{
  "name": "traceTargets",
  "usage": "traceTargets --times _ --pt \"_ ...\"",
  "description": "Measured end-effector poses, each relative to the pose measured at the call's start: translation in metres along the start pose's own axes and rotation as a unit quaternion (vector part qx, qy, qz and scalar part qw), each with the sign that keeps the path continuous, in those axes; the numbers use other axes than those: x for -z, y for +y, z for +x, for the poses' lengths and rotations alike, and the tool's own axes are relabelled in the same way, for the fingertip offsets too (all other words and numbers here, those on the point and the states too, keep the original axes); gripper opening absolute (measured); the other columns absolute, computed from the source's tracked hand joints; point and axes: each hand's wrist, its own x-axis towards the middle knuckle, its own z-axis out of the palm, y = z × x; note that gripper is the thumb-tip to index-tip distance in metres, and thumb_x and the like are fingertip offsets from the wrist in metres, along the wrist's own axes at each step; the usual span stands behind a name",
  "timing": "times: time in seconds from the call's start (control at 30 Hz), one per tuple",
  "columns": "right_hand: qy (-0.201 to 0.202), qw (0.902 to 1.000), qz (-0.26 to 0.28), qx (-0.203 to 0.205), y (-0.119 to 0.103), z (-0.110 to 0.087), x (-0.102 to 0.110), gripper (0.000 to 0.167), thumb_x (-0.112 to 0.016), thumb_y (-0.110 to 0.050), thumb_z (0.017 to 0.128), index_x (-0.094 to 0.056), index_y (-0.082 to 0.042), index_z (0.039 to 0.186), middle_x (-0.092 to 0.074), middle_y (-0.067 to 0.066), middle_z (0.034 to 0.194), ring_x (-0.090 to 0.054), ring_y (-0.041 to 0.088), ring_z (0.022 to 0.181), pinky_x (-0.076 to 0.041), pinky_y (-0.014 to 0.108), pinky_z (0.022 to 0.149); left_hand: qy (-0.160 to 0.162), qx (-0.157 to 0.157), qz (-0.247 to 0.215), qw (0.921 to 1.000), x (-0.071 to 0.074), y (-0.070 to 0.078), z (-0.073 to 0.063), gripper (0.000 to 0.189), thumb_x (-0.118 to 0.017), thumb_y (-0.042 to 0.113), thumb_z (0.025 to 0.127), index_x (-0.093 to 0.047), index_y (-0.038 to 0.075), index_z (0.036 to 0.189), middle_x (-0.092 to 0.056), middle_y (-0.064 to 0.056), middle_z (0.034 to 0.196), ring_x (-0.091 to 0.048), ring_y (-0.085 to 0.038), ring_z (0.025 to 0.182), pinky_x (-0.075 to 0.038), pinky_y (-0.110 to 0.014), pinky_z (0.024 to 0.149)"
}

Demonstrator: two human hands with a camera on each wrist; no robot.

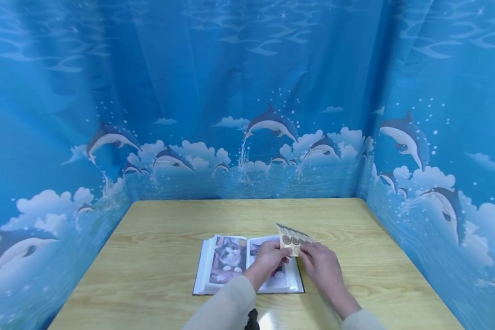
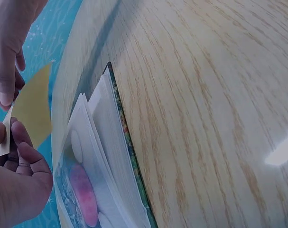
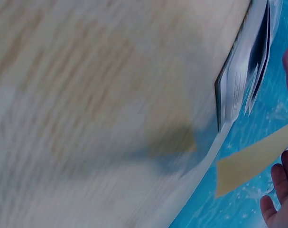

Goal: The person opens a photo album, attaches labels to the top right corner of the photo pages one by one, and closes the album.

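Note:
Over the right page of an open photo album (image 1: 288, 285), both hands hold a cream sticker sheet (image 1: 286, 250) with rows of round brown prints. My left hand (image 1: 269, 259) pinches its lower left part between thumb and fingers. On the other side, my right hand (image 1: 322, 265) has thumb and fingertips together at the sheet's lower right edge. The sheet's plain yellowish back (image 2: 35, 109) shows bent in the left wrist view. A cat photo (image 1: 229, 257) fills the album's left page, while the left hand partly covers the photo on the right page.
The album lies on a wood-grain table (image 1: 156, 256). Blue curtains (image 1: 214, 91) printed with dolphins and clouds stand behind the table and along both sides. A small black object (image 1: 252, 319) shows at the bottom, beside the left sleeve (image 1: 227, 306).

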Motion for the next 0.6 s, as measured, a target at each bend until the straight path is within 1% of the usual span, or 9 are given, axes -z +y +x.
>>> traceTargets --times 0.07,0.2,0.3,0.43,0.53,0.6 --pt "0.003 1.0 -0.004 0.007 -0.004 -0.002 -0.002 0.02 -0.08 -0.017 0.084 -0.075 -0.007 0.1 -0.072 0.009 0.095 -0.067 0.027 0.087 -0.053 0.05 0.08 0.0 0.0 0.0 1.0 -0.001 0.001 0.0 0.01 -0.071 0.019 0.09 -0.074 0.011 0.096 -0.071 -0.006 0.076 -0.056 -0.013 0.062 -0.037 -0.023 0.05" --pt "0.015 0.9998 -0.009 0.007 -0.009 -0.003 -0.004 0.021 -0.081 -0.019 0.083 -0.075 -0.007 0.099 -0.072 0.008 0.092 -0.067 0.026 0.085 -0.052 0.049 0.077 -0.001 -0.01 0.006 0.9999 -0.001 0.001 0.0 0.01 -0.071 0.02 0.09 -0.074 0.011 0.091 -0.071 -0.002 0.073 -0.053 -0.012 0.059 -0.034 -0.022 0.047" --pt "0.016 0.9998 -0.011 -0.004 -0.011 -0.004 -0.003 0.021 -0.08 -0.02 0.083 -0.075 -0.008 0.099 -0.072 0.007 0.092 -0.067 0.026 0.085 -0.051 0.049 0.079 -0.007 -0.016 0.013 0.9998 -0.002 0.003 -0.001 0.01 -0.07 0.021 0.09 -0.072 0.012 0.088 -0.071 -0.002 0.074 -0.049 -0.011 0.057 -0.032 -0.022 0.045" --pt "0.008 0.9997 -0.004 -0.021 -0.012 -0.004 -0.002 0.021 -0.08 -0.022 0.084 -0.076 -0.009 0.099 -0.073 0.005 0.092 -0.068 0.026 0.087 -0.05 0.051 0.082 -0.018 -0.038 -0.006 0.9991 -0.003 0.003 -0.002 0.011 -0.069 0.017 0.091 -0.072 0.007 0.087 -0.071 -0.003 0.074 -0.054 -0.01 0.059 -0.035 -0.02 0.049" --pt "0.001 0.9991 0.014 -0.04 -0.014 -0.004 -0.001 0.02 -0.08 -0.021 0.084 -0.076 -0.008 0.099 -0.074 0.005 0.092 -0.069 0.027 0.087 -0.05 0.052 0.084 -0.026 -0.057 -0.024 0.9978 -0.005 0.002 -0.001 0.012 -0.068 0.013 0.091 -0.073 0.002 0.088 -0.071 -0.005 0.073 -0.057 -0.009 0.061 -0.038 -0.019 0.052" --pt "-0.007 0.9979 0.027 -0.059 -0.015 -0.003 0.0 0.02 -0.08 -0.02 0.084 -0.076 -0.008 0.099 -0.074 0.006 0.092 -0.069 0.028 0.086 -0.05 0.052 0.084 -0.028 -0.06 -0.026 0.9974 -0.006 0.002 0.001 0.012 -0.068 0.012 0.091 -0.073 0.001 0.088 -0.07 -0.005 0.072 -0.057 -0.008 0.061 -0.038 -0.019 0.053"
